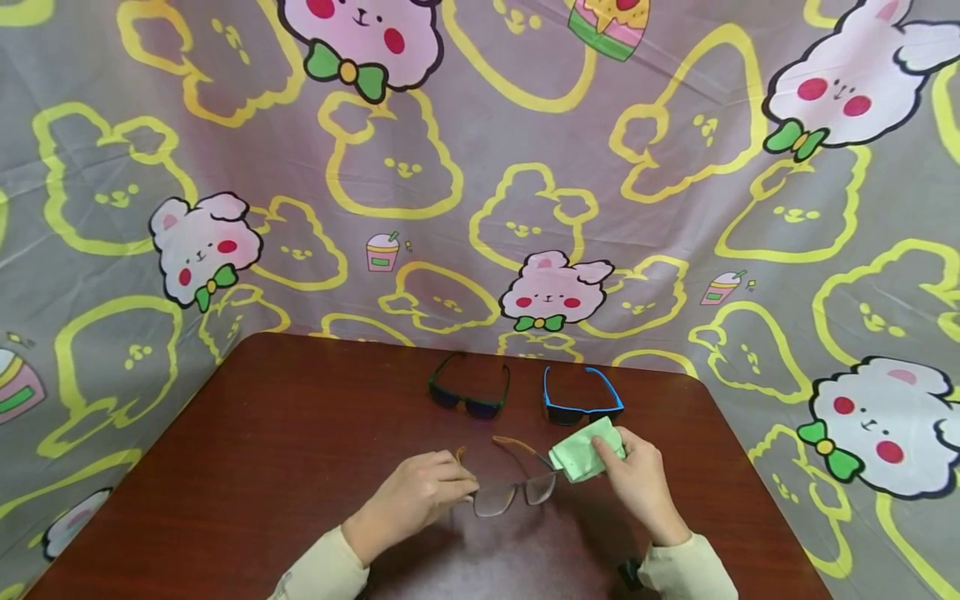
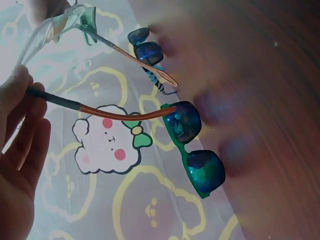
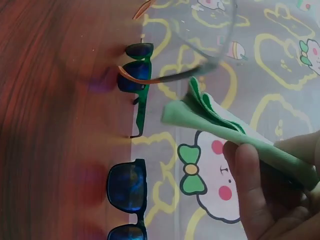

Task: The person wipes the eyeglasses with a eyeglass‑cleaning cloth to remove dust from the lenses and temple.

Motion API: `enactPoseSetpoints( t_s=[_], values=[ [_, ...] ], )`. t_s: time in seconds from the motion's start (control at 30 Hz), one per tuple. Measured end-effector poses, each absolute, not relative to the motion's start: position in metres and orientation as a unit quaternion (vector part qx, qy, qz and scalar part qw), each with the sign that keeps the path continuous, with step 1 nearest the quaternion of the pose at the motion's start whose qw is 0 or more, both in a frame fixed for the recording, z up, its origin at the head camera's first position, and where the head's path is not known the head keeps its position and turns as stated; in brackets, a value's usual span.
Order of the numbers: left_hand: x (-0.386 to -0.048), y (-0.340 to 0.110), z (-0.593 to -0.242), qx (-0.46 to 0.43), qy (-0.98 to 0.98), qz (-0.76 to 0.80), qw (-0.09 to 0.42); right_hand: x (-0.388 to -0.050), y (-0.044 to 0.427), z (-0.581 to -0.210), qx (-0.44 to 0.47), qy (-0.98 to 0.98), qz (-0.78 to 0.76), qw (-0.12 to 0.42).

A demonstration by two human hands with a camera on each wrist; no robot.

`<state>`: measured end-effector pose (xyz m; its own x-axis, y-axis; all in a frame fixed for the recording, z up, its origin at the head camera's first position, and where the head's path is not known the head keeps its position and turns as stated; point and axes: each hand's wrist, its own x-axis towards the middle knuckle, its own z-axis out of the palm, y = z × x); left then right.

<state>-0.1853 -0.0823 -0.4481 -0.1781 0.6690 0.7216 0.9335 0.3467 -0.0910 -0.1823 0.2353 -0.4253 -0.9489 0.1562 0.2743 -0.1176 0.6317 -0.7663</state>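
Clear-lensed glasses (image 1: 494,500) with orange-tipped temples are held above the table by my left hand (image 1: 420,493), which pinches them at the hinge corner. In the left wrist view, fingers of the left hand (image 2: 20,125) grip the frame beside the dark part of one temple (image 2: 60,101). My right hand (image 1: 642,482) pinches a folded light green cloth (image 1: 585,452) near the other end of the glasses. The right wrist view shows the cloth (image 3: 215,122) between thumb and fingers of the right hand (image 3: 275,185), close to the temple; whether they touch, I cannot tell.
Dark green-framed sunglasses (image 1: 468,405) and blue-framed sunglasses (image 1: 583,412) lie on the brown table (image 1: 300,417) beyond the hands. A patterned curtain (image 1: 420,292) hangs behind the table and at both sides. A small black object (image 1: 630,574) is by the right sleeve.
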Motion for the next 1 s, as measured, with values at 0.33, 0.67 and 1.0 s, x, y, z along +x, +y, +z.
enactPoseSetpoints(
  t_s=[0.33, 0.67, 1.0],
  values=[
    [-0.190, -0.087, -0.446, -0.483, -0.723, -0.340, 0.358, -0.185, 0.237, -0.423, -0.025, -0.876, 0.438, 0.198],
    [-0.192, -0.089, -0.445, -0.407, -0.729, -0.427, 0.347, -0.187, 0.224, -0.417, 0.031, -0.857, 0.467, 0.214],
    [-0.192, -0.087, -0.449, -0.372, -0.745, -0.439, 0.336, -0.175, 0.193, -0.397, 0.120, -0.807, 0.518, 0.257]
  ],
)
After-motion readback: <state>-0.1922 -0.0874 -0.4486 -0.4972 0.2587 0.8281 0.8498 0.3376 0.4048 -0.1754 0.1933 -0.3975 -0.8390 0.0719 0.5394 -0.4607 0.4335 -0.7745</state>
